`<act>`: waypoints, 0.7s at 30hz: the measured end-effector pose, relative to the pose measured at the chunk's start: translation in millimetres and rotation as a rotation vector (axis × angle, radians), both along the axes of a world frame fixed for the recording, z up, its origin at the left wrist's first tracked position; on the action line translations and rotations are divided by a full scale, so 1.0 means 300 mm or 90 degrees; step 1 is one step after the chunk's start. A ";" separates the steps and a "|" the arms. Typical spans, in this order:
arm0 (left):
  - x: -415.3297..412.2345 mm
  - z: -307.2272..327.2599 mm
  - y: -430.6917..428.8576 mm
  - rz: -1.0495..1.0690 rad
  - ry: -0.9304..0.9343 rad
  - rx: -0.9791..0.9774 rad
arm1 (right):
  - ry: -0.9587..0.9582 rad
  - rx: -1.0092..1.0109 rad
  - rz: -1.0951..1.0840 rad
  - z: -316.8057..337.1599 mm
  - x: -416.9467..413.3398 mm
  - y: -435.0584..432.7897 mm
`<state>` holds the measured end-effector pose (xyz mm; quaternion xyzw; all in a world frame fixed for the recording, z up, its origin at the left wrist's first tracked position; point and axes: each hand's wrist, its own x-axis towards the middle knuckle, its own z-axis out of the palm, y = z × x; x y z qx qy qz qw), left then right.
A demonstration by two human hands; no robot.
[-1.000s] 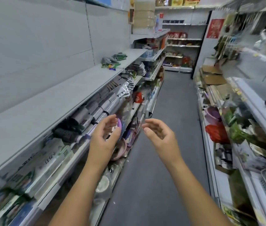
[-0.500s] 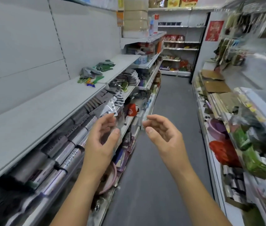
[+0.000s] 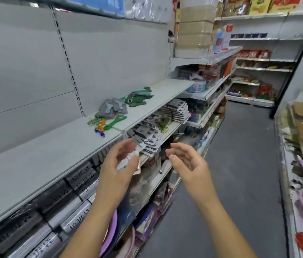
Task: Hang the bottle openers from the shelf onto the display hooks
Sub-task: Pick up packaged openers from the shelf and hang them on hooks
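Nearest the camera, two bare forearms reach forward over the dark aisle floor point(image 3: 240, 164). The left hand point(image 3: 118, 164) is raised in front of the shelf edge with its fingers loosely curled and spread; a small clear packet point(image 3: 128, 162) shows at its fingers, but the blur makes it impossible to tell whether the hand pinches it or it simply hangs behind. The right hand point(image 3: 188, 161) is beside it, apart from it, fingers curved and parted, holding nothing. Below the hands, dark and silver rolls with printed labels point(image 3: 68, 207) fill the lower tier, and carded packs point(image 3: 154, 133) hang in overlapping rows just beyond the fingers. Above them runs the grey shelf point(image 3: 35, 155), mostly bare. Farther along its top lie the bottle openers point(image 3: 117, 110): a loose pile of grey packaged ones, green-handled ones toward the far end, and a few small green, orange and blue pieces at the near edge. At the far end, more shelving point(image 3: 258, 62) carries boxed goods.
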<state>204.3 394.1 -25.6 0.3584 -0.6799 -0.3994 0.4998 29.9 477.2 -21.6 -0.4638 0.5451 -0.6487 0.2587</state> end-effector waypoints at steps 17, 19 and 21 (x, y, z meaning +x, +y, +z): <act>-0.324 -0.024 -0.929 0.262 -0.044 0.040 | 0.010 0.056 0.182 -0.008 -0.467 -1.112; -0.347 -0.020 -0.995 0.294 -0.055 0.045 | 0.000 0.060 0.217 -0.018 -0.497 -1.216; -0.362 -0.022 -1.060 0.334 -0.063 0.042 | 0.010 0.058 0.253 -0.026 -0.525 -1.321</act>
